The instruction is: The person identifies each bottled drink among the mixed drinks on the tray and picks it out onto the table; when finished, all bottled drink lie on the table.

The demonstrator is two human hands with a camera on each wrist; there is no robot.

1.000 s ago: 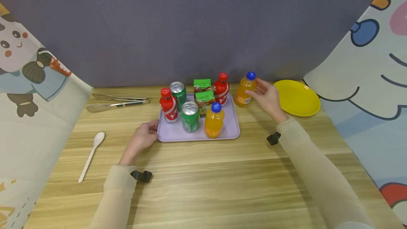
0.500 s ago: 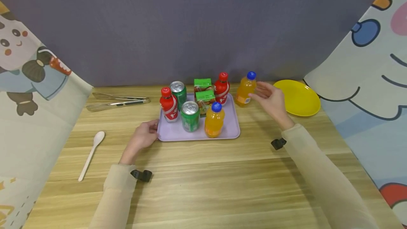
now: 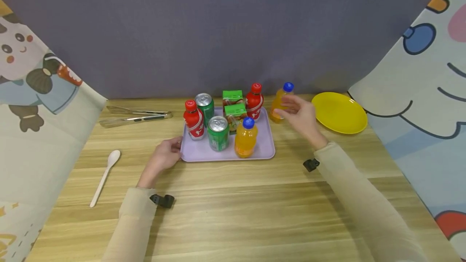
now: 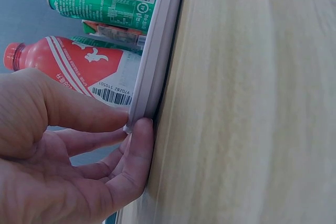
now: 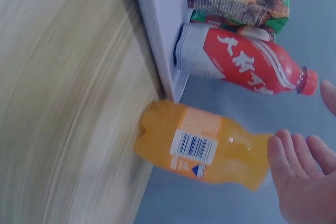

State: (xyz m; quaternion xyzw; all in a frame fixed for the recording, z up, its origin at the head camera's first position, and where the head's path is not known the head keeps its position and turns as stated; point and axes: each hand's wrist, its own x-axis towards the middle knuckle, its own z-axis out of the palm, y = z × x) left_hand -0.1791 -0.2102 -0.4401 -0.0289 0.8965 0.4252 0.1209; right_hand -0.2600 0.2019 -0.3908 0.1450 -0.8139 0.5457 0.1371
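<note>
Purple tray (image 3: 264,145) is pinched at its edge by the left hand (image 3: 165,156). Orange bottle (image 5: 202,145) stands upright just before the right hand (image 3: 303,119), which is spread.

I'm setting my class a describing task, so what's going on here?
A person's left hand pinches the lilac tray by its near left corner. The right hand is at an orange bottle standing on the table just beyond the tray's right edge, not closed round it; whether it touches is unclear. On the tray stand two red bottles, two green cans, two cartons and another orange bottle.
</note>
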